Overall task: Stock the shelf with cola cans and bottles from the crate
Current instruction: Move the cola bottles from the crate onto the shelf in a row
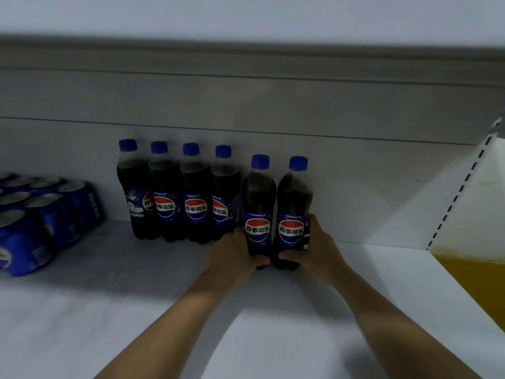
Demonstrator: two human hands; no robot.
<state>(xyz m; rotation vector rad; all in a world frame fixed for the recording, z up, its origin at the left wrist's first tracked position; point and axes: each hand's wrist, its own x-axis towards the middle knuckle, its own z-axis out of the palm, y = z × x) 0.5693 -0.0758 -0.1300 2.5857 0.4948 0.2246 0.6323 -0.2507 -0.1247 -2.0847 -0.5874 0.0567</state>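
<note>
**Two cola bottles held side by side at the shelf, one in each hand**

Two bare forearms reach in from the lower edge across the white shelf board [109, 310]. The left hand [235, 255] grips the lower body of the left-held bottle [259, 209], with its thumb curled across the front near the base. The right hand [318, 248] grips the right-held bottle [293, 212] in the same way, fingers wrapped round the far side and thumb at the front. Both bottles are upright with their blue caps on and their red, white and blue labels facing the viewer. Their sides touch. Their bases are at the shelf board, but it cannot be told whether they rest on it.

To the left, near the front of the board, stands a block of blue cans [41, 214], packed close together and blurred. Further back, the row of four bottles [180, 192] stands upright against the rear of the shelf, shoulder to shoulder. Its rightmost bottle is just beside and behind the left-held bottle. Behind the row rises the grey back panel [273, 105]. At the right edge a slotted upright [461, 192] slants upward, with a yellow panel [470, 274] below it.
</note>
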